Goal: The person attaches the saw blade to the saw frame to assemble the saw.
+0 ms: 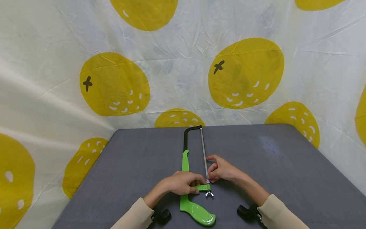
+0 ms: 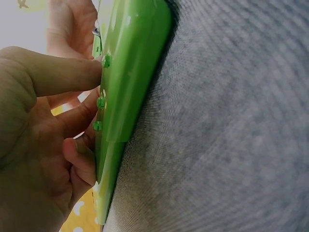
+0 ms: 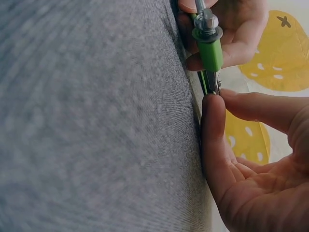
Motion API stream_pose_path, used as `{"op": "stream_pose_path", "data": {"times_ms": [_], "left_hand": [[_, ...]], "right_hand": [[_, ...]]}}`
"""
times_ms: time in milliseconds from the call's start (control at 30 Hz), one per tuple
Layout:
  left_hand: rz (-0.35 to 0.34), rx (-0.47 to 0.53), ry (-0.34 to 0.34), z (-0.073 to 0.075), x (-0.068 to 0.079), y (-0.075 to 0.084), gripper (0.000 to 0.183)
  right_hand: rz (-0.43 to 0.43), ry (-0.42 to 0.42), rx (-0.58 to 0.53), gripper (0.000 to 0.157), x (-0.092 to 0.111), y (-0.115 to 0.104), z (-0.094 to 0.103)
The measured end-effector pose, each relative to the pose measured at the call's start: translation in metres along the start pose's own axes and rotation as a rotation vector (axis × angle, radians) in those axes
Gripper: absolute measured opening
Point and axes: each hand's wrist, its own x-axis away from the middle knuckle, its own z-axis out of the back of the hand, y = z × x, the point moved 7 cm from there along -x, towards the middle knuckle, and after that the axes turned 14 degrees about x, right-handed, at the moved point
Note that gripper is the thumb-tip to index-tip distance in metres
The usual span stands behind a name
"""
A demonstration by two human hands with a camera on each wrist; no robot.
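Note:
A hacksaw (image 1: 185, 162) lies on the grey table, its green handle (image 1: 201, 214) toward me and its black front bow (image 1: 186, 138) at the far edge. My left hand (image 1: 183, 183) grips the saw's green frame (image 2: 128, 72) near the bracket, thumb and fingers curled against it. On the right side, my right hand (image 1: 224, 170) pinches the near end of the silver blade (image 1: 204, 149) between thumb and finger, just beyond the green bracket (image 3: 210, 55). A wing nut (image 1: 209, 194) sticks out on the near side of that bracket.
The grey table (image 1: 257, 152) extends on both sides of the saw. Behind it hangs a white cloth (image 1: 183, 79) with large yellow fruit prints. Black wrist mounts (image 1: 161, 217) sit below both sleeves, close to the tabletop.

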Motion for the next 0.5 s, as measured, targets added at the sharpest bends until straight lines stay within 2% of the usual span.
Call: {"op": "stream_pose_path", "data": {"times_ms": [500], "left_hand": [[0.0,0.001,0.011,0.0001,0.0011,0.003,0.028]], "right_hand": [[-0.003,0.016,-0.026,0.082,-0.0025,0.0024,0.0004]]}}
